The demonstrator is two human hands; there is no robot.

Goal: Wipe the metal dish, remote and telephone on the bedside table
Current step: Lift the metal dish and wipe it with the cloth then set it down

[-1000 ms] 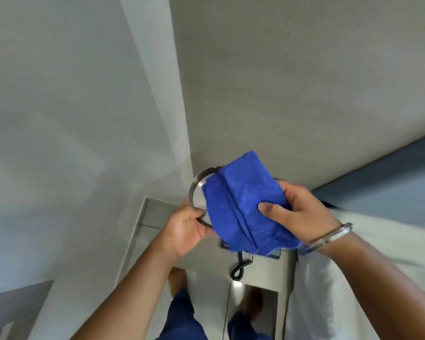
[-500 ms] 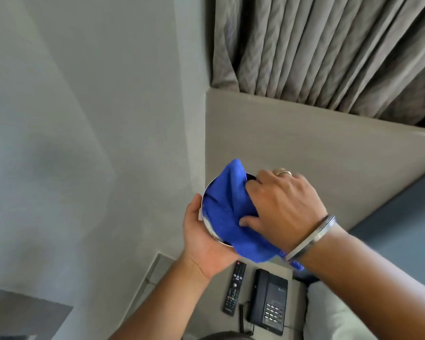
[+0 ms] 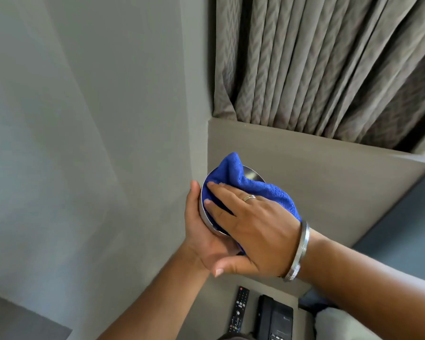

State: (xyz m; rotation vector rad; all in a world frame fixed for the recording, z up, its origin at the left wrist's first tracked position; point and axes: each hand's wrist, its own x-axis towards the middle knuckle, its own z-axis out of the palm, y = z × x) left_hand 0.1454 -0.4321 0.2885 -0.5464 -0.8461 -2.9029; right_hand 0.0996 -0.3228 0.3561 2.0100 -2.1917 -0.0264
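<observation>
- Left hand: cupped under and around the metal dish, grasping it by its outer wall, thumb along the rim; dish held up in the air, tilted, well above the bench.
- Right hand: laid flat, fingers spread, pressing the blue cloth into the dish bowl; cloth pinned under palm and fingers rather than clenched.
- Cloth bunched over most of the bowl; only a small patch of bare metal visible at the far rim.
- Step in hand, by judgement: first of three, wiping the dish interior.
- Next move, by judgement: work the cloth round the remaining inner surface and outer wall, set the dish down on the bench, then take up the remote.
- Remote: lying flat on the bench, directly below the hands, apparently not yet wiped.
- Telephone: black, just beside the remote on its right, handset in cradle.
- Writing: small mark on the telephone body and key legends on the remote, too small to read. No legible brand anywhere.
</observation>
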